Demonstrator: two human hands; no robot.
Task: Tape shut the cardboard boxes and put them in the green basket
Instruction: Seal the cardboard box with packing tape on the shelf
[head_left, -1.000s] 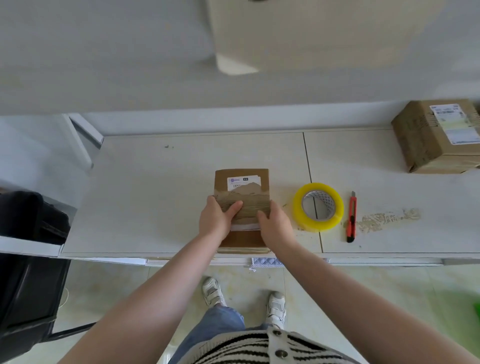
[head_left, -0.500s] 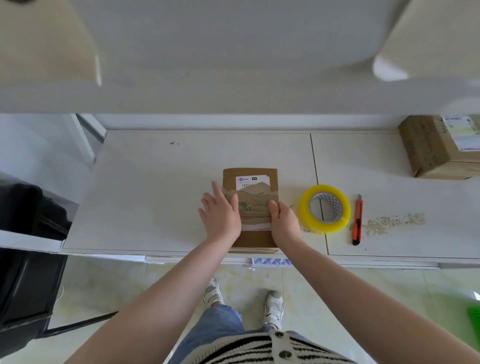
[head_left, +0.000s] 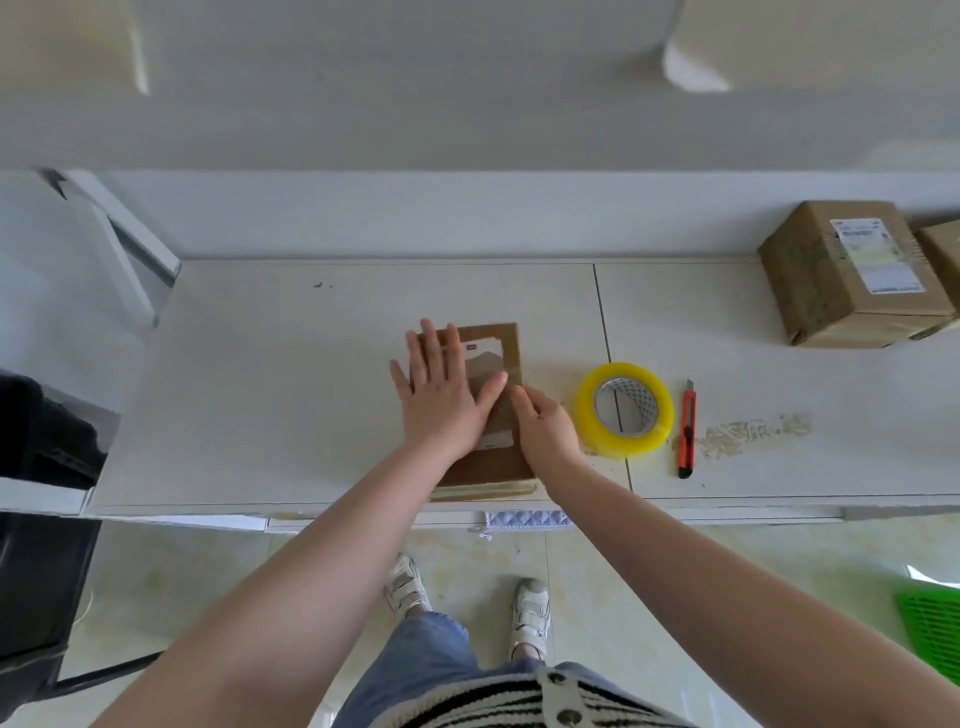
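box: flat cardboard box at worktop front edge, centre
hands: left hand spread flat on top; right hand fingers pressing its 3 o'clock edge
step: likely smoothing tape; press firmly outward
basket: green basket at 4 o'clock, on floor

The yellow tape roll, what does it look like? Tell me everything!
The tape roll is a thick ring of shiny, see-through yellow tape. It lies flat on the white table, hole facing up, between the small cardboard box and the red box cutter. Nothing is holding it.
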